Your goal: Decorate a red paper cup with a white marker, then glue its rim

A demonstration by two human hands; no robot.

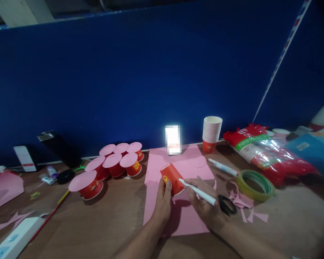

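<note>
My left hand (163,203) is wrapped round a red paper cup (170,172) with yellow print, held tilted above pink paper sheets (178,219). My right hand (201,210) grips a white marker (202,193), whose tip end reaches the side of the cup; I cannot tell if it touches. Black-handled scissors (233,208) show just right of my right hand, their blades mostly hidden by it. To the left, several red cups (91,191) stand upside down with pink paper discs (82,180) on top.
A stack of paper cups (212,131) stands by the blue partition (124,79). At right lie another marker (223,167), a tape roll (255,185), pink scraps (241,199) and a red plastic pack (267,151). A power strip (18,235) and black bottle (61,149) are left.
</note>
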